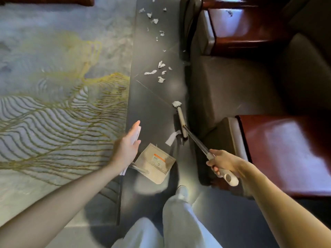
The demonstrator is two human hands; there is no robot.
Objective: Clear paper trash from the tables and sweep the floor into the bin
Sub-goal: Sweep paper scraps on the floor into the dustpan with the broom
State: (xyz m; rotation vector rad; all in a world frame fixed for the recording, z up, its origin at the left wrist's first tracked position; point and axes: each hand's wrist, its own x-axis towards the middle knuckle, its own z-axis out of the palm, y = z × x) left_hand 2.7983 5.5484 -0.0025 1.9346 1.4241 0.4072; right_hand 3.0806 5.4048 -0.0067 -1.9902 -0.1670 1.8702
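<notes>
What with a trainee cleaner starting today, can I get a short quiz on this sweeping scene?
1. True or false: the right hand grips the broom handle.
2. Where do most of the paper scraps lie? A) on the rug; B) on the dark floor beyond the broom head; C) on a chair seat.
3. Fill in: the dustpan lies on the floor beside the ___ hand.

Key: 1 true; 2 B; 3 left, as the left hand reaches out next to it with its fingers straight.
</notes>
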